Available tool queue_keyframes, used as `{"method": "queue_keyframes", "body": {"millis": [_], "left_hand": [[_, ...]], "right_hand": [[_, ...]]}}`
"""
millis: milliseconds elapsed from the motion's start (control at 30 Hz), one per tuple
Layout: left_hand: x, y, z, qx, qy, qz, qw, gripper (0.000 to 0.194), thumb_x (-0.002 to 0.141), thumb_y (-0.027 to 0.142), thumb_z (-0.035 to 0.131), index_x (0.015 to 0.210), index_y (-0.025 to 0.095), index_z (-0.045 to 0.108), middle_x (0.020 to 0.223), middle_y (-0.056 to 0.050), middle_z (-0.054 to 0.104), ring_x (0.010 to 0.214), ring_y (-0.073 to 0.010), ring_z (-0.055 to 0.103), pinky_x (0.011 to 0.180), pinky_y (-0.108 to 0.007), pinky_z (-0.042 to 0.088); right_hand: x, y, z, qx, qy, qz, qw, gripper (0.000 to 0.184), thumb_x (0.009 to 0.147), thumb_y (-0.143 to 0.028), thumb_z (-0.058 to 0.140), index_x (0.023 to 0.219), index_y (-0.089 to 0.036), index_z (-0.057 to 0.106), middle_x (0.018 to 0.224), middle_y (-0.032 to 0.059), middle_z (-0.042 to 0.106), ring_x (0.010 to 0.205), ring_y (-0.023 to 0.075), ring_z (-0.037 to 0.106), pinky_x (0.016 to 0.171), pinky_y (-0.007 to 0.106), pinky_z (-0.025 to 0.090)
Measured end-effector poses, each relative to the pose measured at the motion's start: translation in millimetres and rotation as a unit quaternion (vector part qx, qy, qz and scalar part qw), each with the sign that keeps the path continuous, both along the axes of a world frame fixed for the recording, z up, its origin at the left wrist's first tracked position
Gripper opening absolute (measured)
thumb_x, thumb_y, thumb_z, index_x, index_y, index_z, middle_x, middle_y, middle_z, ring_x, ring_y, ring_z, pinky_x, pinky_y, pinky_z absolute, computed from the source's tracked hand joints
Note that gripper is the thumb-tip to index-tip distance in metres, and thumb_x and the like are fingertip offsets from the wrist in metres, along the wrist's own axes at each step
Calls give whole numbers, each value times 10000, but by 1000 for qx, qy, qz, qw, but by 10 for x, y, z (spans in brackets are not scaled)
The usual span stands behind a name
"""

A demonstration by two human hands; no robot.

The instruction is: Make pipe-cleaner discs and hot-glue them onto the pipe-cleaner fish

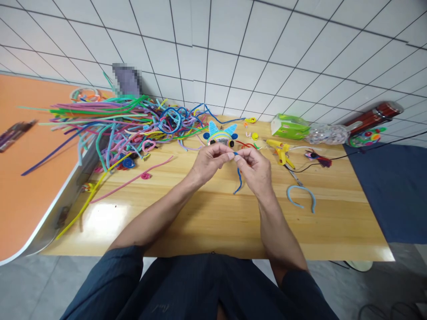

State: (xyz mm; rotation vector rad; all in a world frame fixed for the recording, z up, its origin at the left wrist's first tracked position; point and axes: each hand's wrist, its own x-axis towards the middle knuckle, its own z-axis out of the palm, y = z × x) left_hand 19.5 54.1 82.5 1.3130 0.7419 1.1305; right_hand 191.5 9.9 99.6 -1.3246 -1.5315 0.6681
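Between the fingertips of both hands, over the middle of the table, is a blue pipe cleaner [239, 180]; its loose end hangs down below the fingers. My left hand [211, 163] pinches it from one side, and my right hand [255, 169] pinches it from the other. The bit between the fingers is mostly hidden. Just behind the hands stands a small figure [220, 133] made of pipe cleaners, with light-blue pointed ears, blue round pieces and dark round eyes. Its lower part is covered by my left hand.
A big heap of coloured pipe cleaners [133, 120] spreads at the back left. To the right lie a yellow glue gun [280, 151], scissors [296, 178] and a light-blue curved pipe cleaner [302, 190]. A green packet [289, 126] and a red flask [373, 116] are by the tiled wall.
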Motion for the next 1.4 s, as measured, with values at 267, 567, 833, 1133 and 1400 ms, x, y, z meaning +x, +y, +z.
{"method": "queue_keyframes", "body": {"millis": [267,567,833,1133,1400], "left_hand": [[-90,15,25,118,138,-6,983,182,943,362,790,951,180,795,758,9,697,631,-110,494,606,-256,375],[-65,-70,24,179,160,82,967,127,987,283,718,916,186,758,802,-7,738,687,-127,584,687,-260,449],[192,-207,-107,-13,-18,79,997,355,925,528,800,912,180,733,712,26,633,585,-96,465,555,-234,378],[49,-153,-33,168,159,24,973,105,985,231,708,899,182,740,830,-14,738,691,-126,551,696,-267,430],[123,-156,-76,16,14,35,999,334,939,500,784,893,182,694,733,24,607,655,-115,483,638,-258,415]], "right_hand": [[46,-1,30,80,-118,-4,990,107,921,-215,647,820,-244,664,748,-15,668,642,138,567,649,301,468],[-4,-12,22,39,-82,-22,996,98,948,-280,670,862,-246,702,766,-9,697,662,148,588,667,311,489],[69,-9,77,-13,-19,3,1000,93,922,-297,670,850,-241,686,715,-31,666,609,130,571,588,286,448],[272,-62,183,57,-220,53,972,117,899,-158,647,828,-250,664,746,-8,675,667,160,578,654,316,445],[178,-10,97,4,-89,28,996,81,947,-295,685,908,-237,724,753,-17,685,657,153,608,637,307,480]]}}
